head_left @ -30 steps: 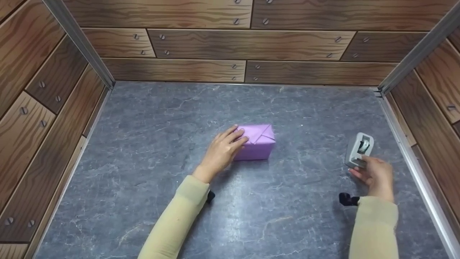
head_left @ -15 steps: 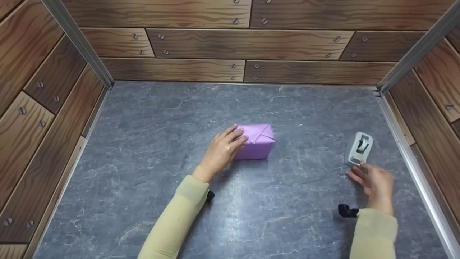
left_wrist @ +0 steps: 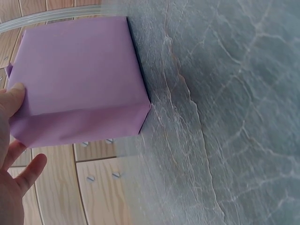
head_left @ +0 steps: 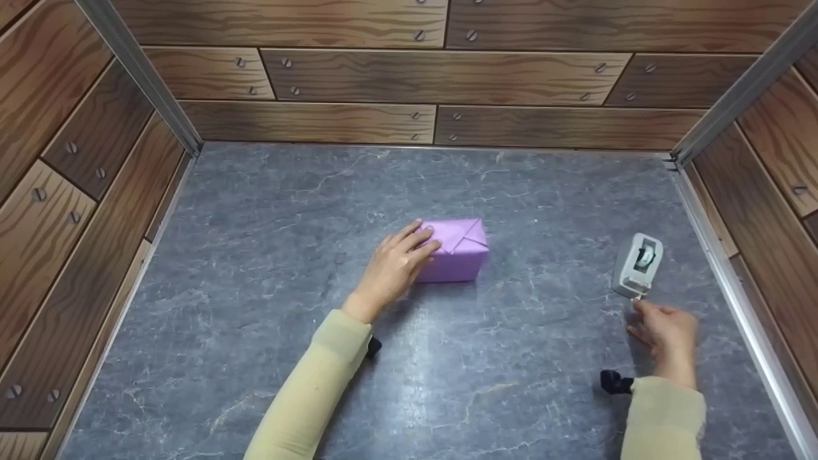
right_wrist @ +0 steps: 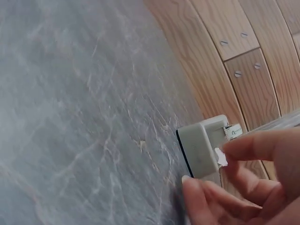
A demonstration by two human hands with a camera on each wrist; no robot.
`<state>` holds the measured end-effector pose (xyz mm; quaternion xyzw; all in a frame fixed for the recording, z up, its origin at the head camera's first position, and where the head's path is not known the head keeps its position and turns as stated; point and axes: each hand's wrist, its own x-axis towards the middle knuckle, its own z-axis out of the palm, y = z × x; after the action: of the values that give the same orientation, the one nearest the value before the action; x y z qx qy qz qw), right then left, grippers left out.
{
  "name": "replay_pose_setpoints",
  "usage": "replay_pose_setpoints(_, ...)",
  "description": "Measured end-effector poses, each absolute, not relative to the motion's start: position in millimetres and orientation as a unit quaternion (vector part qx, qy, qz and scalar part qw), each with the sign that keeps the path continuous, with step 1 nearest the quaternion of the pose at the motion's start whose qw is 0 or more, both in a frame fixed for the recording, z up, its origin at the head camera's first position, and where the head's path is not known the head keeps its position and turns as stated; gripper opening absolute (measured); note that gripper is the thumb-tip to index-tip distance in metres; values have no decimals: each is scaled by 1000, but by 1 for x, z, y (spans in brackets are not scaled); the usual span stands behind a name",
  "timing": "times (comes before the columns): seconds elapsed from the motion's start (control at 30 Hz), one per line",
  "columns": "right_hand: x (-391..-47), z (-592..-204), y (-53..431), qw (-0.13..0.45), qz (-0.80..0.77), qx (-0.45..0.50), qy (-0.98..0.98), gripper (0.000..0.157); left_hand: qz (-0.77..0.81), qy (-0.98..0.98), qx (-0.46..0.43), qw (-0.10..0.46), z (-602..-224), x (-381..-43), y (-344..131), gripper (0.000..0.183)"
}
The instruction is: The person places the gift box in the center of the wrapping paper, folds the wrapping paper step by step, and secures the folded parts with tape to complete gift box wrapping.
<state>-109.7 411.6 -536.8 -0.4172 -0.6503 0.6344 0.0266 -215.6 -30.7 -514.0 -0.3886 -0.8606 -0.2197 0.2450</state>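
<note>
A box wrapped in purple paper [head_left: 457, 262] sits mid-table, a folded flap showing on its top. My left hand [head_left: 390, 275] rests on its upper left corner with fairly straight fingers. In the left wrist view one fingertip [left_wrist: 18, 91] touches the box's upper edge, and another finger stands apart from it. To the right lies a grey tape dispenser [head_left: 639, 265] with a roll of clear tape in it. Just in front of its cutter, my right hand [head_left: 668, 332] pinches a short end of tape [right_wrist: 220, 157] between thumb and finger.
Wood-patterned walls [head_left: 441, 76] enclose the grey marbled table [head_left: 287, 211] at the back and sides. A metal rail [head_left: 741, 294] runs along the right edge, close to the right hand. Black wrist-camera mounts [head_left: 617, 382] stick out from the sleeves.
My right hand has drawn back from the dispenser toward the near side, and a bit of tape now shows at its fingertips. Left hand and box have stayed in place.
</note>
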Motion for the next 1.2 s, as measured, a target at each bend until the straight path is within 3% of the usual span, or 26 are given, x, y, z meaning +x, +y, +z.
replay_pose_setpoints(0.13, -113, -535, 412, 8, 507, -430, -747, 50, -227, -856, -391, 249, -513, -216, -31, 28)
replay_pose_setpoints(0.23, -115, -530, 410, -4, 414, -431, -802, 57, -232, -853, -394, 253, -513, -216, -31, 27)
replay_pose_setpoints(0.37, -118, -527, 411, -10, 336, -415, -845, 55, -231, -852, -395, 254, -514, -216, -31, 28)
replay_pose_setpoints(0.9, -117, -535, 417, 44, 278, -346, -895, 37, -233, -852, -394, 253, -514, -217, -31, 28)
replay_pose_setpoints(1.07, -111, -530, 419, -3, 319, -334, -887, 48, -232, -855, -391, 248, -514, -215, -31, 29)
replay_pose_setpoints(1.2, -107, -529, 418, -48, 390, -344, -853, 47, -230, -858, -389, 246, -513, -214, -30, 29)
